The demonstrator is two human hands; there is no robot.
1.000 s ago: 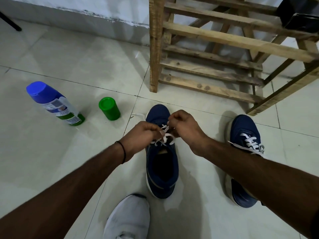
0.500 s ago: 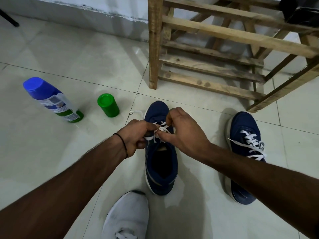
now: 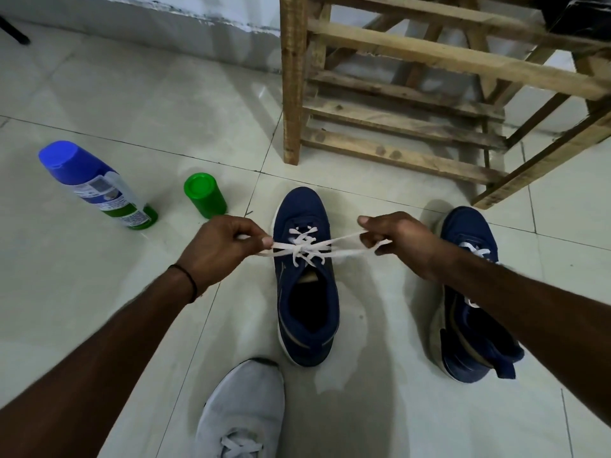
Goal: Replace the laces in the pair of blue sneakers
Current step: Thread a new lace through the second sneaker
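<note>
Head view. Count: 2 blue sneakers on tiled floor (image 3: 99,309). Centre sneaker (image 3: 307,292) sits between hands; second sneaker (image 3: 468,226) to its right, partly under right forearm. 1 white lace (image 3: 305,247), taut across centre sneaker. 1 grey shoe (image 3: 244,408), 1 spray bottle (image 3: 96,185), 1 green container (image 3: 205,195), 1 wooden rack (image 3: 396,94).
Left hand (image 3: 220,249): thumb and forefinger pinch lace end. Right hand (image 3: 396,241): curled fingers pinch other end. Forearms extended, hands apart.
</note>
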